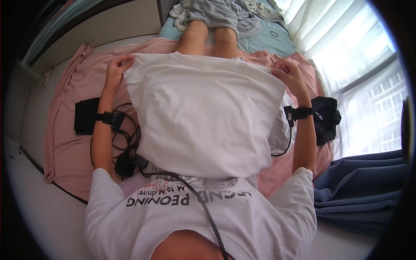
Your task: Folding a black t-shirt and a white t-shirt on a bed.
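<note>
A plain white garment (203, 112), apparently a T-shirt, hangs spread wide in front of my chest, with soft creases across it. At its far left corner my left hand (118, 69) pinches the fabric between thumb and fingers. My right hand (289, 74) grips the far right corner with curled fingers. Between the two hands the top edge is drawn nearly straight, while the lower part drapes loosely toward my body. Part of a white bundle (281, 132) shows beside the garment's right edge; the rest of it is hidden.
A pink blanket (65, 125) lies beneath. On it are a black folded item (85, 116) at left and a black bag (325, 119) at right. Black cables (208, 212) run across my shirt. Bare legs and grey cloth (221, 15) lie ahead; blue curtain (359, 190) at right.
</note>
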`<state>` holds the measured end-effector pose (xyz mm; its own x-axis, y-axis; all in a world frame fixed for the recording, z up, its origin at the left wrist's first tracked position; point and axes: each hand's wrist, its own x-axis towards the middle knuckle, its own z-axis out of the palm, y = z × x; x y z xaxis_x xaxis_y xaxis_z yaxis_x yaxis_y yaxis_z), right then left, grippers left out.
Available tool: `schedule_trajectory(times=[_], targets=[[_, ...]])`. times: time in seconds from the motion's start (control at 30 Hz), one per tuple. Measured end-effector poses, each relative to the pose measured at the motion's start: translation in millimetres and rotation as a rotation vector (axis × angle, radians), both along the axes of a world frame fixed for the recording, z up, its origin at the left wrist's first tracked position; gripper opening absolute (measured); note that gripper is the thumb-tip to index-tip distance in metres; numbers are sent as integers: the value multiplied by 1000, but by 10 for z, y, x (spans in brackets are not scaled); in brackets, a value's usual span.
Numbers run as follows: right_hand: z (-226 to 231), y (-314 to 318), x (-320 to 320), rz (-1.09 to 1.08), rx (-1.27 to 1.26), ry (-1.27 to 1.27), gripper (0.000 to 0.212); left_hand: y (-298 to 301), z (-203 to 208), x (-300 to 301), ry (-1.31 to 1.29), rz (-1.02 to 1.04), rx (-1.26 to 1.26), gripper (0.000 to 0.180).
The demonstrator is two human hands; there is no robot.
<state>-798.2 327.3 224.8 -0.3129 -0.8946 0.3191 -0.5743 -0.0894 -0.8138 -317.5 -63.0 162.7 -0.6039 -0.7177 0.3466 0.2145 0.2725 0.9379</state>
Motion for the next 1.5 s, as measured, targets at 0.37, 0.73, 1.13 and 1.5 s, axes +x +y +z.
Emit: schedule_trajectory(times=[0.37,0.73,1.13,1.5], targets=[[-436,-210,8,185,516,-16,39,-225,-480,-98,-430,-166,174,20],[453,-124,-8,-51,428,275,31,-256,159,-36,-61,40,119,14],[-10,-395,-41,48,348,-107,17,-485,-443,-256,-164,14,32,13],[-419,-385,-444,-131,362,165,24,-701,-681,-349,-168,125,-220,13]])
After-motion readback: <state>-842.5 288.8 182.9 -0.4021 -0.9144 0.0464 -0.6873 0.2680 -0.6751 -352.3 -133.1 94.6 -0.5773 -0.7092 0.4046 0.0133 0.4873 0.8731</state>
